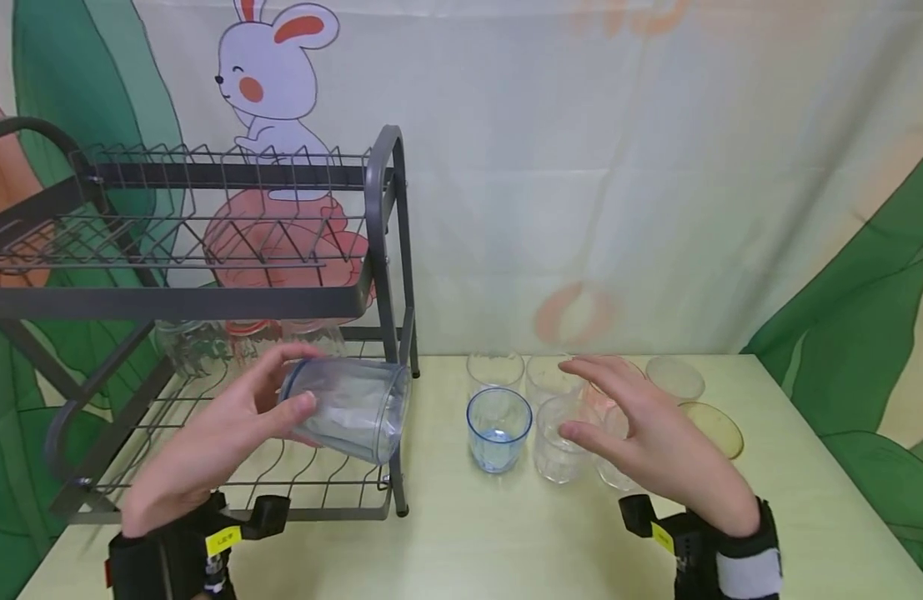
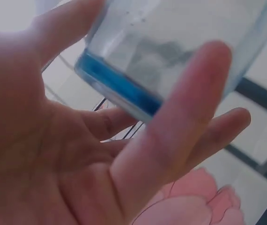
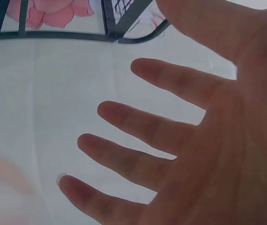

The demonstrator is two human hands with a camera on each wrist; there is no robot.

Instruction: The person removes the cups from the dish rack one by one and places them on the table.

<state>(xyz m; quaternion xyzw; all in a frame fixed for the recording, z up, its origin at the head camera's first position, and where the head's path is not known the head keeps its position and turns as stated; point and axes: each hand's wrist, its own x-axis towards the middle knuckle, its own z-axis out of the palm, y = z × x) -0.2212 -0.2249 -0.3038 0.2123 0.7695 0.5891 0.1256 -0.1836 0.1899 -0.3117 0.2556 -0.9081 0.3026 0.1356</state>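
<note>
Crowding one end of the pale bench (image 1: 499,542), a dark two-tier rack (image 1: 206,302) carries glass vessels (image 1: 193,348) on its lower tier, partly covered by the left hand (image 1: 232,423). To the rack's right, a blue-rimmed tumbler (image 1: 499,429) stands upright among clear glasses (image 1: 557,458), a yellowish disc (image 1: 714,427) lying farther off; the right hand (image 1: 649,425), raised with fingers spread apart, screens several of them. Printed cloth (image 1: 656,208) hangs behind the rack. In front of the rack's right end, that left hand has its thumb and fingers clamped on a bluish glass (image 1: 348,408), tilted onto its side, smooth, see-through and round-walled against the rack's bent metal wire.
</note>
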